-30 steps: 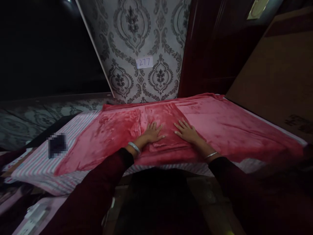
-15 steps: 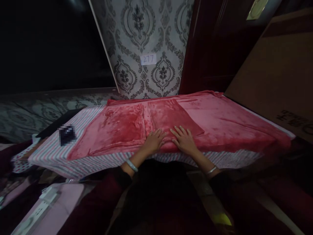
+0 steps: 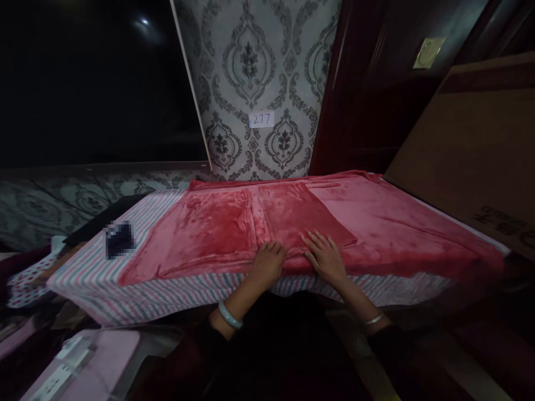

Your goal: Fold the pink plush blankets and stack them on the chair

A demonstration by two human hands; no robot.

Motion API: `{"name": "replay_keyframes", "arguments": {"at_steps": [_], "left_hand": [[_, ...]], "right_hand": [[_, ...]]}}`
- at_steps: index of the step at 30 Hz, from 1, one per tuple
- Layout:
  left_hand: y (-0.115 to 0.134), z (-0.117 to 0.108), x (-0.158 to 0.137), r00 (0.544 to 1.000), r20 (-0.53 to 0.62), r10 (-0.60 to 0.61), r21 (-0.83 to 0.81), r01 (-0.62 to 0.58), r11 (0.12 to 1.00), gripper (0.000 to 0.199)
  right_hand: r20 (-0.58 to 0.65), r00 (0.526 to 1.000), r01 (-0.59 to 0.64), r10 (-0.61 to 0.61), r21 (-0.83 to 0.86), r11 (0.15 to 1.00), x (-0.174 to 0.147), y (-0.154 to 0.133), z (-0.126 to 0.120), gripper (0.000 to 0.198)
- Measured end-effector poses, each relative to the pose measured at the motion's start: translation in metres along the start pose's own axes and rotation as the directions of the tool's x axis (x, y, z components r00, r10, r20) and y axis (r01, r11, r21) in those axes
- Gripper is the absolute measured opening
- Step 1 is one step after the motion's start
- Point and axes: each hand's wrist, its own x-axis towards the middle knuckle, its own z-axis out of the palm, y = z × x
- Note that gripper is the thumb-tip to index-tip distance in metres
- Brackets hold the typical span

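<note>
A red plush blanket (image 3: 384, 217) lies spread over a striped cloth on the table, and a folded section of it forms a panel (image 3: 298, 211) in the middle. My left hand (image 3: 268, 266) is at the near edge of the blanket, fingers bent and drawn together on the fabric; its thumb side faces the panel. My right hand (image 3: 326, 258) rests on the panel's near part with its fingers stretched out and slightly apart. Between the hands the near edge of the fabric is rumpled. The undersides of both hands are hidden.
The striped cloth (image 3: 175, 298) shows along the front and left, with a blurred-out dark object (image 3: 120, 240) on it. A large cardboard box (image 3: 472, 145) leans at the right. A dark screen (image 3: 96, 83) stands at the left; a power strip (image 3: 58, 381) lies lower left.
Both hands have moved slightly toward the near edge of the blanket. The left fingers, spread out before, are now more bent. The camera view has tilted up a little.
</note>
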Motion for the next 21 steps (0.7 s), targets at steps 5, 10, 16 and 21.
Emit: {"name": "replay_keyframes", "arguments": {"at_steps": [5,10,16,21], "left_hand": [[-0.042,-0.039,-0.008,0.966,-0.052,-0.254,-0.062,0.251,0.966,0.046],[-0.102,-0.071,0.013,0.813,0.033,-0.581,0.088,0.577,0.812,0.064],[-0.118,-0.033,0.032,0.811,0.155,-0.564,0.143,0.547,0.825,0.073],[-0.116,-0.009,0.029,0.833,0.133,-0.537,0.167,0.515,0.840,0.074]], "right_hand": [[0.018,0.997,-0.075,0.073,0.102,0.992,0.016,-0.004,-0.012,0.048],[0.027,0.999,-0.036,0.032,0.135,0.990,0.072,-0.030,-0.024,0.054],[0.313,0.949,0.030,-0.039,0.033,0.999,0.089,-0.066,-0.006,0.058],[0.347,0.937,0.033,-0.048,0.050,0.998,0.083,-0.065,-0.002,0.058]]}}
